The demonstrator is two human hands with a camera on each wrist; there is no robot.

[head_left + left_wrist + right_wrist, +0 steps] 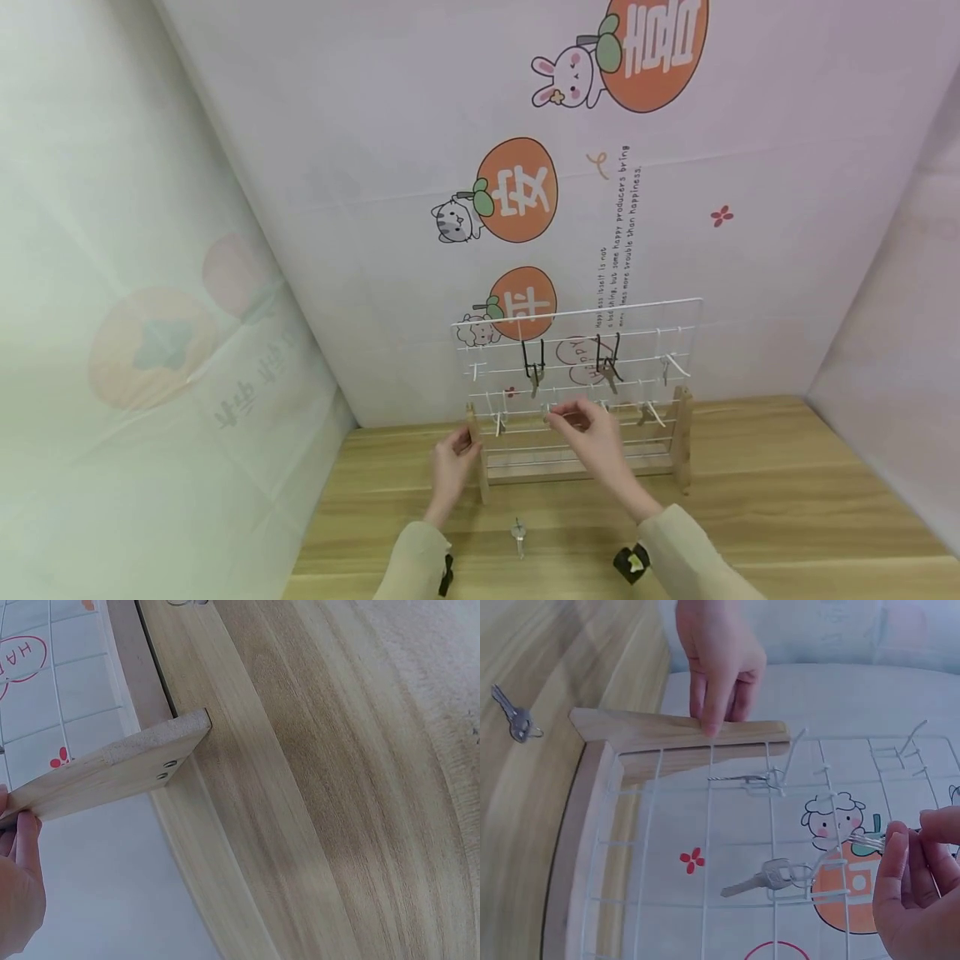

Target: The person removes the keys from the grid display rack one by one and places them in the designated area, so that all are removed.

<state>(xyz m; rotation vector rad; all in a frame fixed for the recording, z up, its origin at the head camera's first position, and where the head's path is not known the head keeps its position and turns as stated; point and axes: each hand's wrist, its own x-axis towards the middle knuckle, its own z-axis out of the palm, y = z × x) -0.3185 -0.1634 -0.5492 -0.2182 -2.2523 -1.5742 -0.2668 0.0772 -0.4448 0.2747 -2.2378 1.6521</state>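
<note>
Key (776,874) hangs from a white wire hook (828,856) just beside the right hand (592,433); that hand's thumb and fingers are bent and drawn close together near the hook's outer end, where a blurred silvery piece (866,841) shows at the fingertips, and I cannot tell whether they pinch it; over to its left, the left hand (453,462) holds a wooden upright (135,761) of the wire rack (577,312) between thumb and bent fingers; a second key (754,779), seen nearly edge-on, hangs just to the right of the left hand; above the right hand, two black hooks (525,358) carry more keys (609,379); to the right of the right hand stands the rack's other upright (681,450); below the right hand, a wooden crosspiece (540,477) runs along the rack's foot; nearer the person than either hand, between the two wrists, a loose key (519,533) with a small ring lies flat on the bench (780,475); beyond both hands rises a printed cloth (787,308).
</note>
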